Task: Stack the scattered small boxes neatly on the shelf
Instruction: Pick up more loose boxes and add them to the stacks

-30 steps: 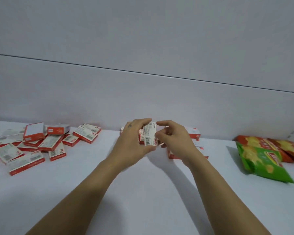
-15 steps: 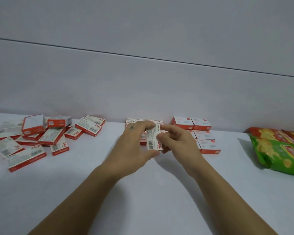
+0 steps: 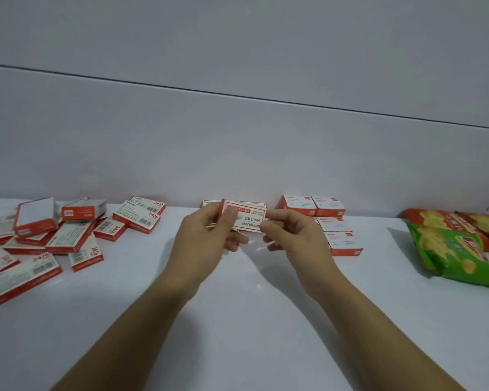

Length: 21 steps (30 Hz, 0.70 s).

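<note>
Both hands hold one small red-and-white box (image 3: 247, 218) above the white shelf (image 3: 237, 320), its printed face toward me. My left hand (image 3: 206, 241) pinches its left end and my right hand (image 3: 291, 238) pinches its right end. Behind it, by the back wall, lies another flat box (image 3: 209, 204), mostly hidden by the held one. Several scattered boxes (image 3: 68, 235) lie in a loose pile at the left. Neatly placed boxes (image 3: 333, 224) sit in rows just right of my right hand.
Green and red snack bags (image 3: 458, 249) lie at the right end of the shelf. The grey back wall (image 3: 237, 150) rises directly behind the boxes.
The held box has turned from upright on its short end to lying lengthwise between both hands. The view has shifted a little to the left.
</note>
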Tool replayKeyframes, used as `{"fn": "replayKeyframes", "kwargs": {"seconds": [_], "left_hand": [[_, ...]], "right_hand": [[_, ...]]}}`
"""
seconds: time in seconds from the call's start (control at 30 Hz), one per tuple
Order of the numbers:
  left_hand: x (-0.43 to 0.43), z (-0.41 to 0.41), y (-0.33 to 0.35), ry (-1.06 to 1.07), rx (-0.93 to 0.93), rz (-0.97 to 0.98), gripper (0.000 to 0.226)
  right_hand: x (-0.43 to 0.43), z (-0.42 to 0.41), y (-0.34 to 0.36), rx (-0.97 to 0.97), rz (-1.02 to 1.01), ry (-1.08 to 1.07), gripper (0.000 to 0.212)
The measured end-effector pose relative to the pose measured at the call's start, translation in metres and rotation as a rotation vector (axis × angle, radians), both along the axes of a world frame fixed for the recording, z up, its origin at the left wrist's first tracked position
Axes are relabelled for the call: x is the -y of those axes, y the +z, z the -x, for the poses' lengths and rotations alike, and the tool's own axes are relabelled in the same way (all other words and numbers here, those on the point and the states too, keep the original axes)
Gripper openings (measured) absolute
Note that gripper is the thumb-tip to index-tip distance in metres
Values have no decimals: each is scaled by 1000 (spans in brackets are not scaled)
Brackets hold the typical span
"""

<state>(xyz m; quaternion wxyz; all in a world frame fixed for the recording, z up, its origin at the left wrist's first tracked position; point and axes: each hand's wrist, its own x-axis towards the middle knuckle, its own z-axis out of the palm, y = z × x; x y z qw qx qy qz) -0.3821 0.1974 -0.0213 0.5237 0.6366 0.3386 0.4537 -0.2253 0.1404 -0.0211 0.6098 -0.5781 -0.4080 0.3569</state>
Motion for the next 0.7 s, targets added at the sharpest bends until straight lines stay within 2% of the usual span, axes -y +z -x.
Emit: {"fn": "replayKeyframes", "kwargs": {"seconds": [0.1, 0.27, 0.4, 0.53, 0.6, 0.7], "left_hand": [[-6, 6, 2, -11, 228, 259, 23], [-7, 8, 3, -65, 325, 261, 29], [-7, 7, 2, -70, 298, 235, 32], [-4, 6, 3, -121, 183, 172, 24], [-4, 6, 1, -87, 78, 77, 21], [-5, 7, -1, -66, -2, 30, 25]], "right_hand": [[2, 0, 3, 100, -69, 12, 24], [7, 7, 6, 69, -153, 116, 27], [9, 6, 8, 58, -134, 128, 36], [11, 10, 6, 185, -30, 360, 53], [11, 13, 3, 190, 4, 418, 51], [10, 15, 1, 234, 30, 351, 37]]}}
